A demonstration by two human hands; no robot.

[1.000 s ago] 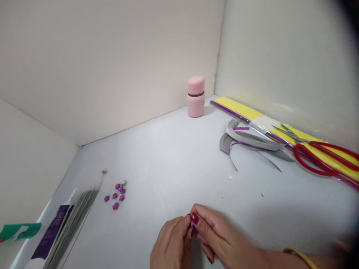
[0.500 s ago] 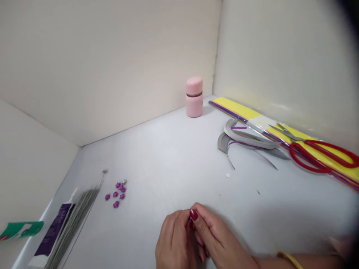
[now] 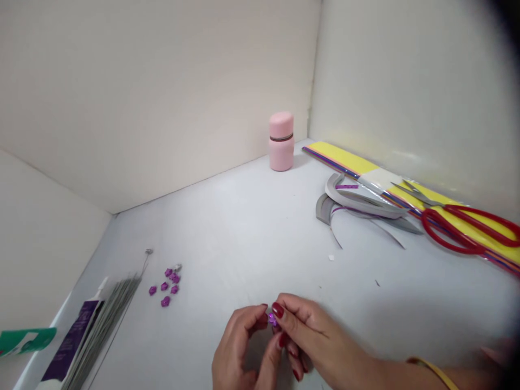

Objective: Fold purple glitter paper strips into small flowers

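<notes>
A small glittery purple flower piece (image 3: 272,319) is pinched between the fingertips of my left hand (image 3: 236,346) and my right hand (image 3: 311,336), low in the view. Most of it is hidden by my fingers. Up and to the left of my hands lies a loose group of several matching purple flower pieces (image 3: 164,287). A small silvery bit (image 3: 177,267) sits at their far edge.
A bundle of thin grey wires (image 3: 117,309) lies on a purple-labelled tube (image 3: 71,341) at left. A pink bottle (image 3: 281,142) stands in the corner. Red-handled scissors (image 3: 459,227) rest on yellow paper strips (image 3: 345,157), beside grey curled strips (image 3: 357,203).
My hands have parted slightly, and the purple piece now shows between my fingertips. The view has shifted a little.
</notes>
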